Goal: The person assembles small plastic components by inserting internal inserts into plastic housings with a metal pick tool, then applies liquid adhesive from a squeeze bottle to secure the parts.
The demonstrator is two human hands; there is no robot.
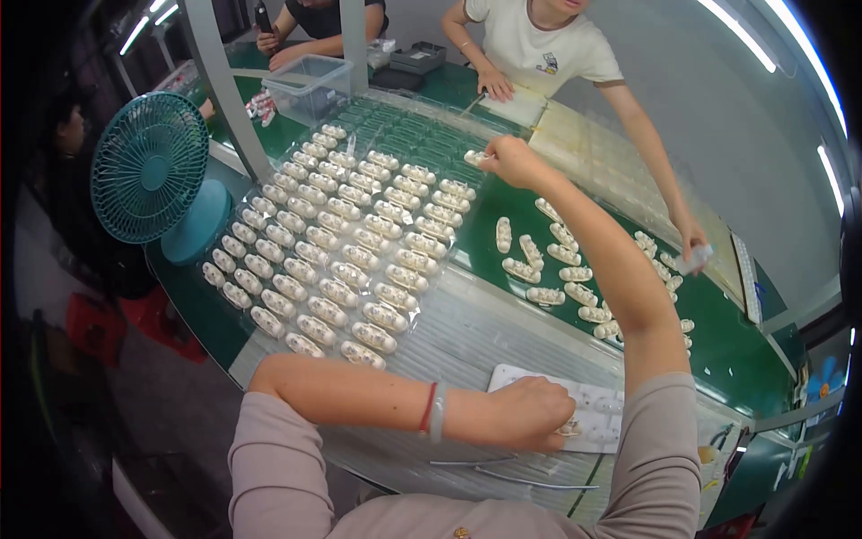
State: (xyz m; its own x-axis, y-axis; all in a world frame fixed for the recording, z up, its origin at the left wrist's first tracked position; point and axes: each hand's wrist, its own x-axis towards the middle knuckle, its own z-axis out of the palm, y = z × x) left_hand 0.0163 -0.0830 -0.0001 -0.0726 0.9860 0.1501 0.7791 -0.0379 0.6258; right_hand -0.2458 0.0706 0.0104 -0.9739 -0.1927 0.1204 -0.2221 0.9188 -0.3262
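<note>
Reaching far forward, my right hand pinches a small white oval part at the right edge of a clear blister tray. Rows of similar white oval parts fill most of that tray's pockets. The far pockets hold none. My left hand is curled closed on a white moulded holder close to my body. A small gold-coloured bit shows by its fingertips, but what the fingers hold is hidden.
Loose white parts lie on the green table to the right. Opposite, a co-worker's hand holds a small whitish piece. A teal fan stands at left, a clear bin behind the tray. Thin rods lie near me.
</note>
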